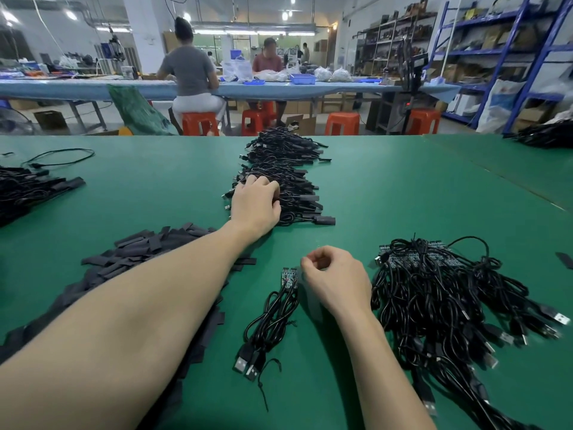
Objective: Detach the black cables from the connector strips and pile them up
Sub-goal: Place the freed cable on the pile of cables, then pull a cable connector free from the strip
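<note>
1. Nearest, the right hand (pixel 336 280) is seen loosely curled, holding nothing; a small cable bundle (pixel 273 318) on its connector strip (pixel 289 278) lies just left of it.
2. To its right, a tangled heap (pixel 449 302) is left undone.
3. Farther on, the left hand (pixel 255 201) is curled on the finished pile (pixel 285 178).
4. Open green counter (pixel 403 187) is seen rightward; its far edge lies beyond the pile.
</note>
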Motion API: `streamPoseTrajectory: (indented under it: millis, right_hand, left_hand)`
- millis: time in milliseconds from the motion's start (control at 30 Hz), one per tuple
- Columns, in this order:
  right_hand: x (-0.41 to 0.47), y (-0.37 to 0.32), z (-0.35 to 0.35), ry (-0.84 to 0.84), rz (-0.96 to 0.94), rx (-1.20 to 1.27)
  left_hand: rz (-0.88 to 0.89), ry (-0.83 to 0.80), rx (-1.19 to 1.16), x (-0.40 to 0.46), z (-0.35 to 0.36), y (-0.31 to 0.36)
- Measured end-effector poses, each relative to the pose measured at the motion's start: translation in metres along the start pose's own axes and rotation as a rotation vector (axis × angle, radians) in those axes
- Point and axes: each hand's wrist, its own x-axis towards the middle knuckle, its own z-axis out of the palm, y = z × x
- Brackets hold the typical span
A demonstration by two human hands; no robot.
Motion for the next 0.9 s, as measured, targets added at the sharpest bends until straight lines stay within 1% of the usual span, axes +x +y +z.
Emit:
streamPoseTrajectory:
  millis: [67, 133, 267, 333, 433, 500, 533, 633, 733, 800, 900]
  right_hand:
    - [-0.001, 0.000, 0.000, 0.001, -0.005, 0.001]
    - [-0.001, 0.000, 0.000, 0.003, -0.009, 0.001]
    - [-0.001, -0.001, -0.003, -0.012, -0.010, -0.017]
    - [-0.002, -0.003, -0.004, -0.017, -0.011, -0.037]
    - [-0.005, -0.006, -0.007, -0.038, -0.026, -0.090]
    - [-0.006, -0.008, -0.010, -0.078, -0.044, -0.158]
    - [-0.006, -0.009, -0.011, -0.097, -0.049, -0.195]
    - [-0.006, -0.011, -0.014, -0.158, -0.031, -0.276]
    - [-0.006, -0.014, -0.016, -0.239, 0.014, -0.252]
    - [-0.006, -0.016, -0.019, -0.260, 0.027, -0.241]
    - [-0.005, -0.016, -0.021, -0.264, 0.037, -0.219]
  left_hand:
    - [-0.030, 0.018, -0.051, -0.004, -0.003, 0.000]
    - [-0.076, 0.047, -0.156, -0.007, -0.007, 0.002]
    - [-0.296, 0.093, -0.508, -0.020, -0.020, 0.019]
    - [-0.399, 0.017, -0.646, -0.032, -0.025, 0.031]
    - [-0.445, -0.170, -0.748, -0.061, -0.032, 0.044]
    - [-0.458, -0.249, -0.750, -0.084, -0.036, 0.049]
    - [-0.472, -0.270, -0.711, -0.095, -0.039, 0.050]
    - [-0.475, -0.288, -0.484, -0.116, -0.048, 0.052]
    - [-0.426, -0.299, -0.368, -0.120, -0.060, 0.053]
    - [-0.426, -0.346, -0.344, -0.117, -0.063, 0.056]
    - [-0.454, -0.405, -0.405, -0.115, -0.061, 0.057]
